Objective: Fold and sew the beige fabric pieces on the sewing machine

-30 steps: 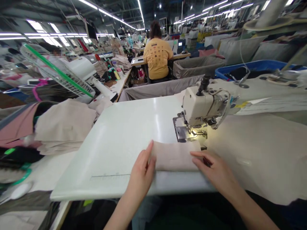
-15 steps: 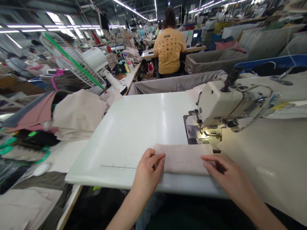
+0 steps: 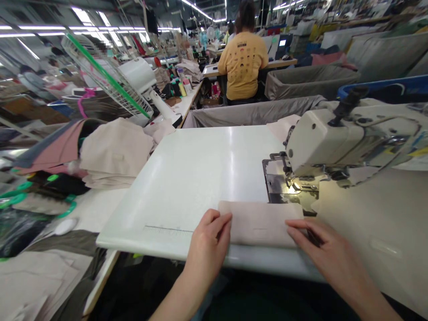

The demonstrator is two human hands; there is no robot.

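Note:
A pale beige fabric piece (image 3: 259, 216) with straight edges lies near the front edge of the white sewing table (image 3: 197, 169). At its left end, my left hand (image 3: 212, 232) pinches the cloth between thumb and fingers. My right hand (image 3: 316, 238) grips the right end in the same way, so the piece is held between both. Just beyond the cloth, to the right, is the sewing machine (image 3: 321, 138) with its lit needle area and metal plate (image 3: 276, 183). A short line marked on the fabric shows near its middle.
Stacked beige fabric pieces (image 3: 115, 149) sit left of the table, near a tilted fan (image 3: 110, 73) with a green rim. Thread cones and more cloth (image 3: 36, 281) lie at lower left. A person in a yellow shirt (image 3: 243, 64) sits ahead, beyond a grey cloth bin (image 3: 254, 111).
The view has shifted slightly, so the surroundings appear a little farther right. Both hands keep their hold on the fabric piece, which stays nearly in place on the table.

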